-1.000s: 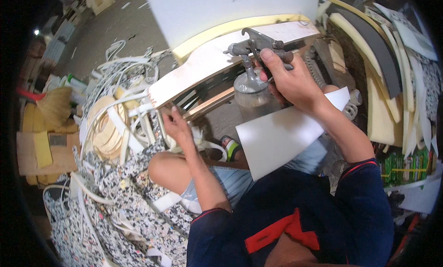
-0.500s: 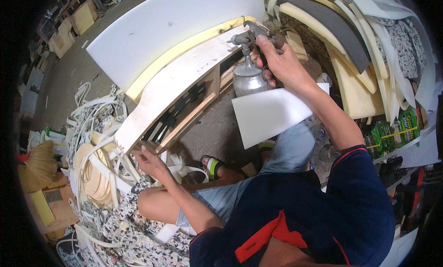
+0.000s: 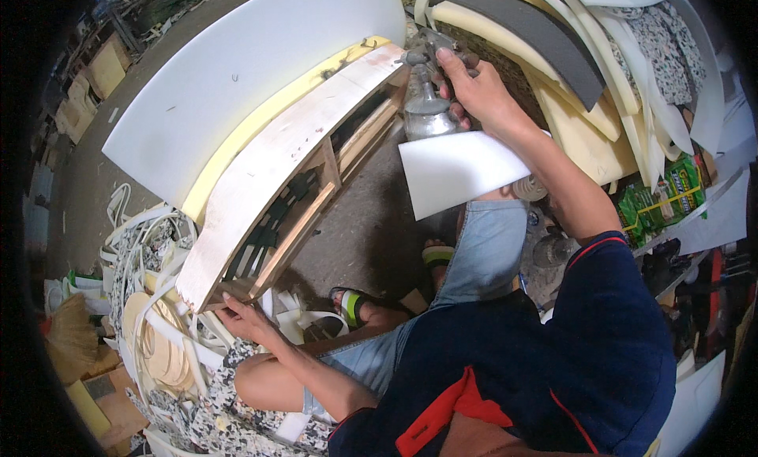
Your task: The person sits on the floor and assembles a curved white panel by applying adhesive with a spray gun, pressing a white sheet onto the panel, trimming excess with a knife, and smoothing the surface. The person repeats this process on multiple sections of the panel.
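Straw broom [image 3: 71, 330], green packets [image 3: 685, 176]

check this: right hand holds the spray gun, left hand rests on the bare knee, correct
Not quite: the left hand is at the lower-left end of the wooden frame, not on the bare knee, as the head view shows. The right hand does hold the spray gun.

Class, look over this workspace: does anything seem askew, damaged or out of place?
A dark smudge marks the yellow foam strip near its far end, odd against its mostly plain surface. Loose pale strips lie tangled in a heap at left, looking untidy.
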